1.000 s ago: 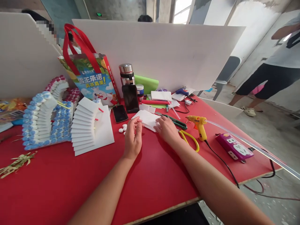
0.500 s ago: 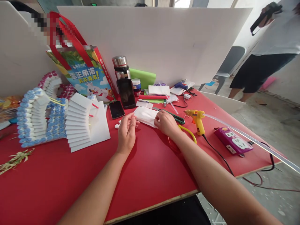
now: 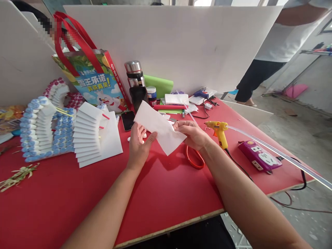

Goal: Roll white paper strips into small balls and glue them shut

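Observation:
A thin white sheet of paper [image 3: 160, 129] is lifted above the red table, tilted between my two hands. The fingers of my right hand [image 3: 192, 133] pinch its right side. My left hand [image 3: 138, 147] is at the sheet's left edge with thumb and fingers apart; the thumb overlaps the paper, and whether it touches is unclear. Small white pieces [image 3: 142, 136] lie behind the left fingers. A red ring-shaped band [image 3: 194, 160] rests below my right hand.
A yellow glue gun [image 3: 219, 131] with a long clear stick and a purple power strip [image 3: 259, 157] lie to the right. Leftward are fanned white pieces [image 3: 88, 138], a blue-and-white folded model [image 3: 36, 131] and a shopping bag [image 3: 101, 83]. A phone [image 3: 128, 121] and flask [image 3: 133, 72] are behind.
My right hand has raised the white paper off the table and turned it up. My left hand's fingers have spread beside it. The person at the right has shifted.

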